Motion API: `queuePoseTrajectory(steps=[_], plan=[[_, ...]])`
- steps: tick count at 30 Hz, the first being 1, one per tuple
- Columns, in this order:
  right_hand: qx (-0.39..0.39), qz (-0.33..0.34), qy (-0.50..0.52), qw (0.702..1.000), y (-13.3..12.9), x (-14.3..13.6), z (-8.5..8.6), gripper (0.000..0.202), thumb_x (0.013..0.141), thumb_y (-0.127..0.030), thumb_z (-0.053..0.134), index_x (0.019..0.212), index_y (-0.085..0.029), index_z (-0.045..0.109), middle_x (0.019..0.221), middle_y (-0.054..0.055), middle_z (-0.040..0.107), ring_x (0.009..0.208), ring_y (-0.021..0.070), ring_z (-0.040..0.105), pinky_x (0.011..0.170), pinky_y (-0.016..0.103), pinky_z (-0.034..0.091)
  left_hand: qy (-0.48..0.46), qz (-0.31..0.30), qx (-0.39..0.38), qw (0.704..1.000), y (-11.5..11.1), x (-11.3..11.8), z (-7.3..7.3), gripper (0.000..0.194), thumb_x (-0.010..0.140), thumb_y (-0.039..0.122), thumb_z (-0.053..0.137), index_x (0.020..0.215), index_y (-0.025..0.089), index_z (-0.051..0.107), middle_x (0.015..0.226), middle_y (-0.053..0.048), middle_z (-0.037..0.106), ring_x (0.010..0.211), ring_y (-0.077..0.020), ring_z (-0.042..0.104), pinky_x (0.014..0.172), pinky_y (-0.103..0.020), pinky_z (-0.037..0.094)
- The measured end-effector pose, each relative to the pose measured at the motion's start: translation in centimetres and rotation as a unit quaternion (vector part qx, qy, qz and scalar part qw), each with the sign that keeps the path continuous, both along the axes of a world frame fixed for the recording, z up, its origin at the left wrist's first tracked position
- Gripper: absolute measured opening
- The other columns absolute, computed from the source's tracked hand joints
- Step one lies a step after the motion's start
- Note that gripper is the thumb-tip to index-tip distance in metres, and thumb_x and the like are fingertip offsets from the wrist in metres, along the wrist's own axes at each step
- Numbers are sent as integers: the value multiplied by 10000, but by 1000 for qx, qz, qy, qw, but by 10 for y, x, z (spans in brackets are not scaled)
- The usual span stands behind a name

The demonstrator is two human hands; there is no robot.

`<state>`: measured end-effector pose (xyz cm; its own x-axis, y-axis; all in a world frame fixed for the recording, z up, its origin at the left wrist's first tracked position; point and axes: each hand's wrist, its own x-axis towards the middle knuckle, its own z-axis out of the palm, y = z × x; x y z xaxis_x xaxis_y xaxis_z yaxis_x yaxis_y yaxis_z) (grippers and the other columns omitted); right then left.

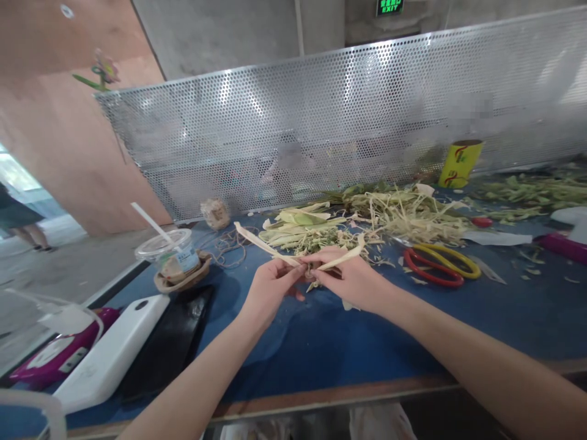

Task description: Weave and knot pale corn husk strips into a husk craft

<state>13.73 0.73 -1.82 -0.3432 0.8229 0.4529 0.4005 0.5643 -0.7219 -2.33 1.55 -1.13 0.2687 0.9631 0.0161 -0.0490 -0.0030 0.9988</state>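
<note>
Both hands meet over the front of the blue table [316, 342], fingertips pinched close together. My left hand [274, 282] is closed on a pale corn husk strip [263, 244], whose free end sticks up to the left. Between thumb and fingers, my right hand [351, 278] grips the husk too, with another pale end [343, 259] rising to the right. A small knot-like bit shows where the fingertips meet; its details are too small to make out. Just behind the hands lies a heap of husk pieces and shreds [316, 235].
Red-and-yellow-handled scissors [433, 275] lie to the right, before a larger husk pile [413, 214]. Left are a lidded plastic cup with straw [172, 253], twine [229, 247], a black phone [167, 348], a white power bank [112, 351] and a purple power strip [68, 348]. A perforated metal screen [321, 116] stands behind.
</note>
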Motion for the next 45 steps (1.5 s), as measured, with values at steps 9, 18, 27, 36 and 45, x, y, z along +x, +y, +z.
queuePoseTrajectory(steps=[9, 18, 27, 36, 45], plan=[[-208, 13, 191, 959, 4, 3, 8, 216, 725, -213, 563, 907, -119, 634, 502, -28, 535, 459, 80, 498, 496, 230, 444, -102, 15, -57, 993, 1, 0, 0, 205, 556, 206, 747, 722, 113, 670, 735, -64, 696, 698, -159, 646, 453, -156, 446], [-196, 44, 187, 962, 1, 2, 8, 147, 719, -246, 587, 834, -155, 591, 572, -22, 551, 505, 81, 515, 488, 217, 445, -131, 45, -48, 989, 3, 2, -2, 196, 489, 170, 779, 647, 113, 679, 624, -19, 638, 507, -52, 526, 392, -125, 375], [9, 24, 36, 999, -3, 5, 13, 56, 696, -225, 636, 657, -193, 660, 885, 40, 581, 800, 143, 562, 698, 266, 451, -111, 35, -63, 991, 2, 1, -1, 180, 481, 200, 778, 570, 96, 662, 574, -12, 615, 467, -45, 509, 401, -135, 384], [-36, 47, 70, 996, -4, 3, 14, 40, 691, -167, 627, 662, -175, 653, 851, 32, 595, 804, 131, 569, 727, 261, 457, -130, 55, -79, 987, 4, 0, -3, 206, 464, 148, 785, 635, 102, 681, 591, -12, 647, 514, -67, 566, 491, -151, 468], [-187, 5, 98, 977, 2, 5, 8, 176, 712, -338, 583, 751, -171, 545, 552, -36, 492, 449, 67, 443, 407, 188, 338, -92, 53, 3, 994, 3, -1, -5, 194, 482, 154, 778, 640, 112, 675, 637, 0, 645, 441, -39, 499, 413, -161, 393]])
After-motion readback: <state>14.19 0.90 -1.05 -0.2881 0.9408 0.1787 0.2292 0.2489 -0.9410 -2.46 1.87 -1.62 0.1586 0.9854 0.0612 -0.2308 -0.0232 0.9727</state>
